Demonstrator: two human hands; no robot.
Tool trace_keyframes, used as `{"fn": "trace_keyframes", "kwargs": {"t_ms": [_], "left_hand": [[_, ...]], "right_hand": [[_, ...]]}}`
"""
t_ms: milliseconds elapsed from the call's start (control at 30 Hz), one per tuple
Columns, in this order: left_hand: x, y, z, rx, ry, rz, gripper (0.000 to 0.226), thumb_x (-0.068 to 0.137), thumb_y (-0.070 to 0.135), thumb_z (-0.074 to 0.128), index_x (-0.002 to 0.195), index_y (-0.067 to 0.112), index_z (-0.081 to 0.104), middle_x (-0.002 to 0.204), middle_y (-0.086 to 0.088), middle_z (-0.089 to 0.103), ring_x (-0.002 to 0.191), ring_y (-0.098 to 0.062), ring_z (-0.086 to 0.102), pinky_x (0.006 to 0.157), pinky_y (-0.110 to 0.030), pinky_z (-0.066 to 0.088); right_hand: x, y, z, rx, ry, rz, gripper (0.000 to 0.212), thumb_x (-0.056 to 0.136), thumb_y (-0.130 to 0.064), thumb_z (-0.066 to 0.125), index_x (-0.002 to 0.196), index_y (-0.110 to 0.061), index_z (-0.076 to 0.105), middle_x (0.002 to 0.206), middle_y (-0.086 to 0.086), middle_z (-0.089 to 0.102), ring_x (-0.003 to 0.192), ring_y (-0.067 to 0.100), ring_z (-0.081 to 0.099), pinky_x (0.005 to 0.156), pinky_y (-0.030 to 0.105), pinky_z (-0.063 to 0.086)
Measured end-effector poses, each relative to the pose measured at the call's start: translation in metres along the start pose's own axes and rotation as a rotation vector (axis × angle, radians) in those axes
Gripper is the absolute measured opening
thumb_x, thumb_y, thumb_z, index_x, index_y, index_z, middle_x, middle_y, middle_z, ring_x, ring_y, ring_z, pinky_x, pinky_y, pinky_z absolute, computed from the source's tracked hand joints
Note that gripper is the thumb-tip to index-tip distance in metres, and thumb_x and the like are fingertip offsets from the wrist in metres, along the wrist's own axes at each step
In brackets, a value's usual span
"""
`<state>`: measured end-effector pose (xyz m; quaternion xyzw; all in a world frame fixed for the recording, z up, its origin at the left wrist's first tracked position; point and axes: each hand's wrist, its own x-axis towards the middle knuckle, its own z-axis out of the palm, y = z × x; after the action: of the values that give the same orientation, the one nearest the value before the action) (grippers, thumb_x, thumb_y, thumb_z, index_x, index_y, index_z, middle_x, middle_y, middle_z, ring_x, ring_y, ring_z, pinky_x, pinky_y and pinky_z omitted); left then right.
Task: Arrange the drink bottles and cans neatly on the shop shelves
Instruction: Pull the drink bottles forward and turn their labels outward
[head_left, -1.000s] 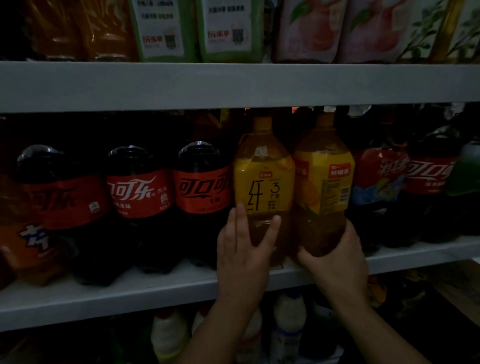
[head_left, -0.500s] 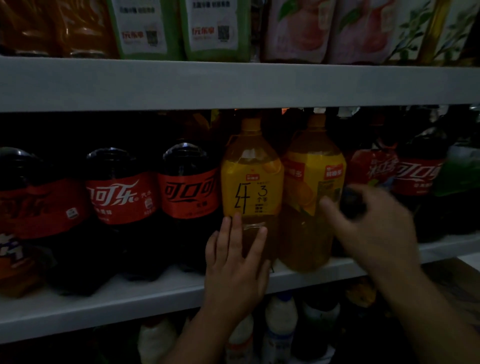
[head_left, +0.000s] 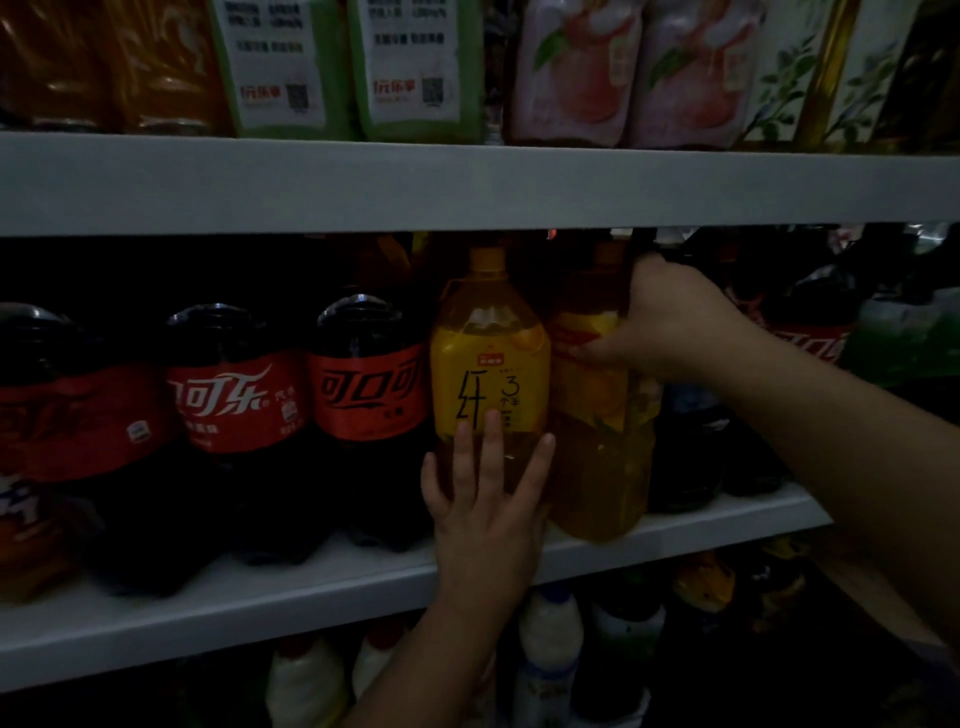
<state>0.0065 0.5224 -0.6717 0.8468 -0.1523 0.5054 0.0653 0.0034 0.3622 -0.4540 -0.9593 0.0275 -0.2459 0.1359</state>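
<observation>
Since half a second ago the left hand (head_left: 488, 499) has kept its fingers spread flat on the lower front of the yellow-labelled amber plastic bottle (head_left: 491, 358). The right hand (head_left: 670, 322) has risen from mid-air to grip the shoulder of the neighbouring red-and-yellow-labelled amber plastic bottle (head_left: 602, 457). Both bottles stand near the grey shelf (head_left: 260, 613) front edge. Dark red-labelled cola bottles (head_left: 363, 395) crowd in just left.

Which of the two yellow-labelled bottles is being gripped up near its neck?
The right-hand yellow bottle: the right hand grips its shoulder. The left-hand yellow bottle, label facing out, only has the left hand laid flat against its lower half.
</observation>
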Motion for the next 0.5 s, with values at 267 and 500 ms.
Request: {"fn": "trace_keyframes", "kwargs": {"t_ms": [267,500], "left_hand": [[-0.002,0.001,0.002,-0.023,-0.048,-0.003,0.081,0.082,0.045,0.065,0.151,0.031,0.024,0.159,-0.019,0.003,0.145,-0.041,0.006,0.111,-0.064,0.011],[-0.003,-0.004,0.002,-0.034,-0.063,0.007,0.096,0.077,0.049,0.072,0.151,0.025,0.017,0.159,-0.017,-0.001,0.146,-0.037,0.003,0.114,-0.059,0.009]], "right_hand": [[0.013,0.024,-0.011,0.108,-0.108,-0.057,0.086,0.048,-0.044,0.090,0.116,-0.023,0.041,0.098,-0.009,0.046,0.090,0.012,0.047,0.071,0.026,0.041],[0.022,0.049,-0.018,0.385,-0.353,-0.216,0.078,0.056,-0.030,0.089,0.120,-0.033,0.043,0.111,-0.019,0.056,0.102,0.003,0.056,0.083,0.024,0.048]]}}
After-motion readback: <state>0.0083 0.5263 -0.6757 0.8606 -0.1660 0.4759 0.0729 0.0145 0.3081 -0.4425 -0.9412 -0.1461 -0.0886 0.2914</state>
